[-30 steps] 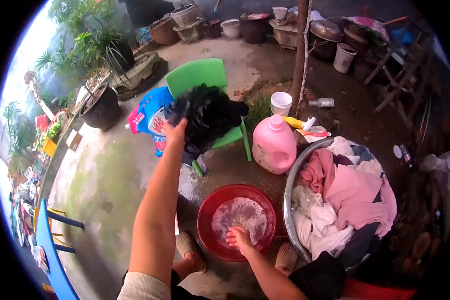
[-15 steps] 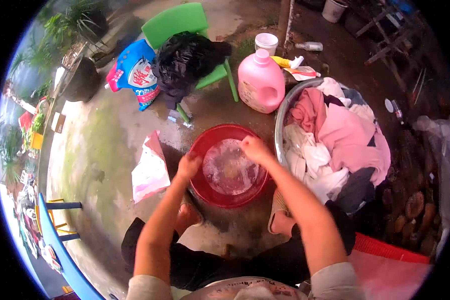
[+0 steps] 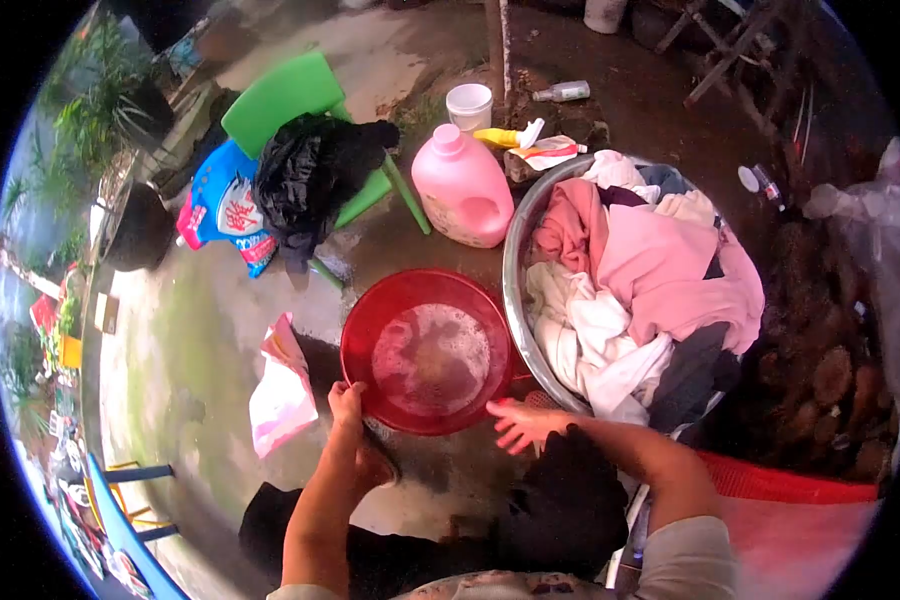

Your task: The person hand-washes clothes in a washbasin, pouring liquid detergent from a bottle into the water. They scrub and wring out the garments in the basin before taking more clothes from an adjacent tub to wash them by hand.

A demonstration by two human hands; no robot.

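Observation:
A red basin with sudsy water in it stands on the wet ground in front of me. My left hand grips its near left rim. At the near right side of the basin, my right hand is open with fingers spread, holding nothing. To the right, a large metal tub is heaped with clothes, among them a pink garment, white cloth and a dark grey piece.
Behind the basin stand a pink detergent jug, a white bucket and a green chair bearing a black bag. A blue detergent bag leans beside the chair. A pink-white packet lies left.
Both hands have come back from over the basin's water toward me. My left hand has taken the rim, and my right hand has opened beside the basin. The view has shifted.

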